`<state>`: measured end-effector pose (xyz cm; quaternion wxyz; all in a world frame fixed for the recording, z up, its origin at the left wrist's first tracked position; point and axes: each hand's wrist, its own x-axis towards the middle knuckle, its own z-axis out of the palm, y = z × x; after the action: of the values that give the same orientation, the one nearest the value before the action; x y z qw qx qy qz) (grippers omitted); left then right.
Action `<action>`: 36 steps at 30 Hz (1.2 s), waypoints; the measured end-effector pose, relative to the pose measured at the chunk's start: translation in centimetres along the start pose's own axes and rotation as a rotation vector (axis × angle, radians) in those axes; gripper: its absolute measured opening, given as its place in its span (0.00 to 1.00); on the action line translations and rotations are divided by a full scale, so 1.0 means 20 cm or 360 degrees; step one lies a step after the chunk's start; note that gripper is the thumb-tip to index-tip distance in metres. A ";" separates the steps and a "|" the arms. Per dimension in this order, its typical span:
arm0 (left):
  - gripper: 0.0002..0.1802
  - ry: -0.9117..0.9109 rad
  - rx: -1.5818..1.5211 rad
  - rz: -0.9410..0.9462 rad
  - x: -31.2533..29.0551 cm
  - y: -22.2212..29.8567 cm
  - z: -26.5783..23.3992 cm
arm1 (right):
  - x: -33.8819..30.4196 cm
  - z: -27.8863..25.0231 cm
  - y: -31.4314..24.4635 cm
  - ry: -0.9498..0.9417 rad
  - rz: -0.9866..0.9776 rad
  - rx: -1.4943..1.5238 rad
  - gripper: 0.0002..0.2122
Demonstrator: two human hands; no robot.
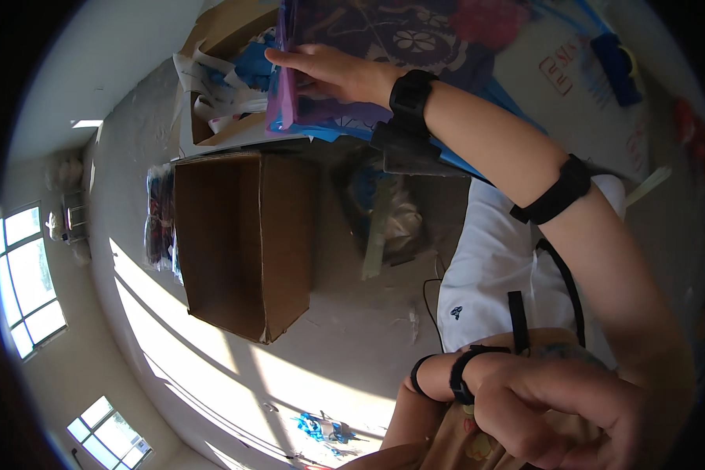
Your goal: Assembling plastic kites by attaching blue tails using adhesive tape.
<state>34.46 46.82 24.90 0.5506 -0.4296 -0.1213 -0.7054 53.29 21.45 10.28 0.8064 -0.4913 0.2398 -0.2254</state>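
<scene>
From where I'm standing, the left hand (536, 407) is hovering closest, blurred near the chest, its fingers bending; I cannot tell whether it is gripping anything. Beyond it the white trousers (478, 274) are stretching forward, and the right arm, wearing black bands (413, 94), is reaching over them. The right hand (337, 74) is clamping onto the left edge of a purple packet (415, 43), its thumb pointing left along the outside and its fingers showing dimly through the film. That packet is lying ahead of the person, its near edge running left to right and its left edge heading away; its far end is leaving the view, so I cannot tell which way its long axis is running. Blue sheeting (321, 131) is peeking out beneath it. To the packet's left, a carton (205, 129) is holding white and blue pieces (251, 70). Nearer the middle of the floor, a large brown box (286, 251) is gaping leftward, and sunlight is pouring across the floor below the distant windows (30, 274).
</scene>
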 end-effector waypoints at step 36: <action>0.17 0.1581 0.4923 -0.1711 0.08 2.49 -0.23 | -2.49 -0.63 0.23 0.1105 0.0023 -0.0188 0.12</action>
<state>76.03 24.62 8.22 -0.1230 -0.7933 0.5898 0.0875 7.23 44.46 9.24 0.6487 -0.4293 0.5158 -0.3590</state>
